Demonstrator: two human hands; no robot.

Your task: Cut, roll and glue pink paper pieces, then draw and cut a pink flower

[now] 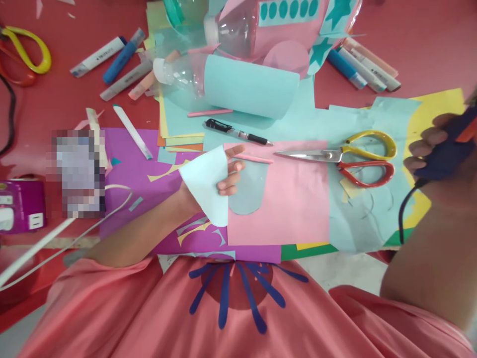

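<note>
A cut piece of pale blue paper [208, 186] lies across my left hand [231, 174], its fingers curled against the paper's right edge. At the far right, my right hand [425, 149] is wrapped round a dark blue corded glue gun [449, 144] with an orange part; the frame edge cuts it off. Beneath my left hand are a pink sheet [294, 199] and a grey-blue rounded shape [248, 191] with a thin pink strip [255, 159]. Scissors [330, 155] with yellow and red handles lie slightly open between my hands. A black pen [238, 133] rests above.
A plastic bottle [251, 84] wrapped in light blue paper lies behind the pen, near a pink-decorated bottle [290, 32]. Markers [122, 57] lie on both sides. Purple paper [134, 219] with scraps, a purple power socket [22, 206] and white cables [48, 246] are at left.
</note>
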